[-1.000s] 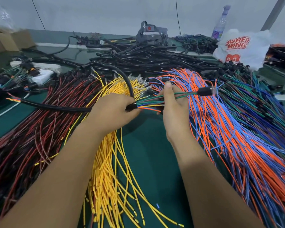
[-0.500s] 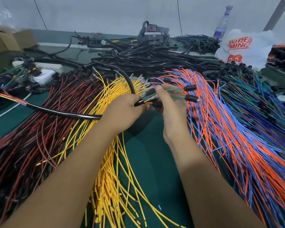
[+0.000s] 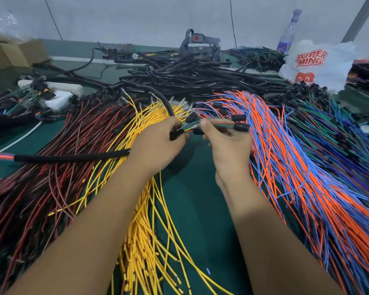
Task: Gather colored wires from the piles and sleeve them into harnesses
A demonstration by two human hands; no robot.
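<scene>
My left hand (image 3: pixel 158 147) grips the mouth of a black sleeve (image 3: pixel 73 157) that runs off to the left, with coloured wire ends sticking out of its far end (image 3: pixel 0 156). A small bundle of coloured wires (image 3: pixel 217 122) emerges from the sleeve mouth, and my right hand (image 3: pixel 228 143) pinches it just right of the left hand. The bundle ends in black connectors (image 3: pixel 241 126). Around the hands lie piles of yellow wires (image 3: pixel 149 231), red and dark wires (image 3: pixel 41 188), orange and blue wires (image 3: pixel 296 177), and green and blue wires (image 3: pixel 339 128).
A heap of black sleeves (image 3: pixel 190 79) lies behind the piles. Finished harnesses (image 3: pixel 19 107) sit at the far left beside cardboard boxes (image 3: pixel 11 54). A white plastic bag (image 3: pixel 315 64), a bottle (image 3: pixel 289 30) and a grey tool (image 3: pixel 198 42) stand at the back. Green table surface (image 3: pixel 192 199) shows between my forearms.
My hands have come closer together, and the exposed stretch of wire between sleeve mouth and connectors has shortened. The sleeve's left end has shifted further left.
</scene>
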